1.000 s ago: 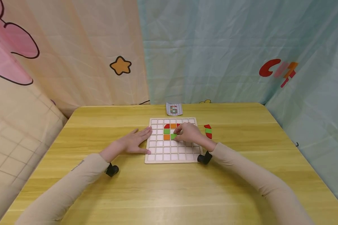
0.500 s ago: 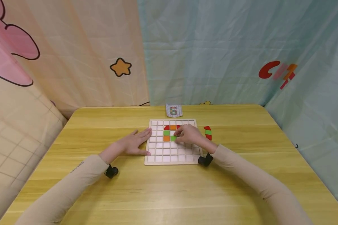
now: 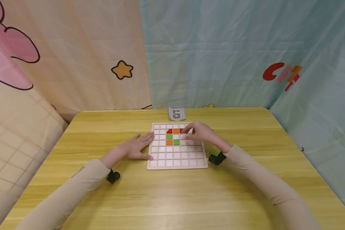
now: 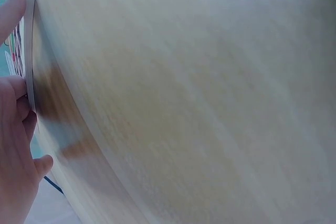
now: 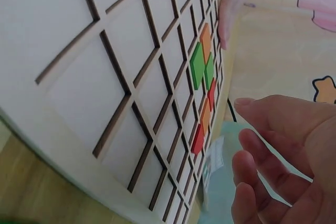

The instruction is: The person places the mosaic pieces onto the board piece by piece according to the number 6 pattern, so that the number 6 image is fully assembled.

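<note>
1. Behind the table point(image 3: 161, 198), curtains point(image 3: 224, 48) are hanging, peach at left and blue-green at right; an orange star point(image 3: 122, 70) is showing on the peach one.
2. Beneath everything, the wood-grained table is filling the lower part of the head view.
3. Two beige sleeves point(image 3: 63, 191) are extending across it, black cameras point(image 3: 217, 158) sitting at the wrists.
4. Between the sleeves, the white gridded board point(image 3: 176, 163) is lying flat near the table's far side.
5. At its left edge, the left hand point(image 3: 136, 147) is resting, fingers straight and spreading apart, thumb standing out toward the near corner.
6. Over its upper right part, the right hand point(image 3: 199, 131) is hovering, fingers bending, thumb and forefinger standing apart around no visible piece.
7. Just beyond the board, a printed card point(image 3: 176, 114) is lying.
8. On the board, tiles point(image 3: 176, 131) are filling six squares: red, orange, red across the second row from the far edge; green under the left red; orange, then green, below.
9. Beside the board's right edge, a loose green tile point(image 3: 213, 153) is lying, partly hidden by the right camera.
</note>
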`<state>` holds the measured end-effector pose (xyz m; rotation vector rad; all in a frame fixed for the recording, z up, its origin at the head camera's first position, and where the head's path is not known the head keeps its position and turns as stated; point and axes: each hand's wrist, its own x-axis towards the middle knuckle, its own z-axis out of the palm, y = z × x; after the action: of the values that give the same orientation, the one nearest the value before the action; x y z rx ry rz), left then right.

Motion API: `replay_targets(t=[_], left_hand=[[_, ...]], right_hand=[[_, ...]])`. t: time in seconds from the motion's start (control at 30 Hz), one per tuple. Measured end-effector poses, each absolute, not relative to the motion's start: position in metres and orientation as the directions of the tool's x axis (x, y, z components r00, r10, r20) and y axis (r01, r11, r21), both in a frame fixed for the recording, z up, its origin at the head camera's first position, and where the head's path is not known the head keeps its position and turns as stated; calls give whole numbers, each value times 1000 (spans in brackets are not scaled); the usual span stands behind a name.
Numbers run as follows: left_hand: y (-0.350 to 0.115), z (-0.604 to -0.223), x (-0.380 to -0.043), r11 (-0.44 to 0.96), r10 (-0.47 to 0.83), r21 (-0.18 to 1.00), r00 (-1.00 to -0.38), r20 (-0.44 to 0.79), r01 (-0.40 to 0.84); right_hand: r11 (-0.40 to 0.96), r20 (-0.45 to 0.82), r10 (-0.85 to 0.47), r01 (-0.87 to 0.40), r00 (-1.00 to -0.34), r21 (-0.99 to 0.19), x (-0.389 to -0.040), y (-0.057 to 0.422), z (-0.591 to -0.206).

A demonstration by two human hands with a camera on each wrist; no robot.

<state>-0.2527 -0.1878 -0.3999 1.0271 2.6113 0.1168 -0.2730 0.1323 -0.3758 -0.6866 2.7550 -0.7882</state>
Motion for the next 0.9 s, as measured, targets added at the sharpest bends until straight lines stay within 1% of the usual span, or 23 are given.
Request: replay_targets(t=[0.23, 0.5, 0.67, 0.9], left_hand=[[-188, -400, -254, 739, 673, 198, -688, -271, 644], [-189, -400, -254, 737, 674, 197, -685, -275, 646], [-189, -400, -253, 739, 672, 195, -687, -276, 645], [-188, -401, -254, 739, 671, 187, -684, -284, 647]], right_hand=[[724, 38, -481, -421, -876, -547, -276, 157, -370], [714, 75, -457, -416, -886, -563, -276, 188, -369], [697, 97, -466, -432, -879, -572, -277, 207, -370], [710, 106, -482, -458, -870, -535, -282, 229, -381]])
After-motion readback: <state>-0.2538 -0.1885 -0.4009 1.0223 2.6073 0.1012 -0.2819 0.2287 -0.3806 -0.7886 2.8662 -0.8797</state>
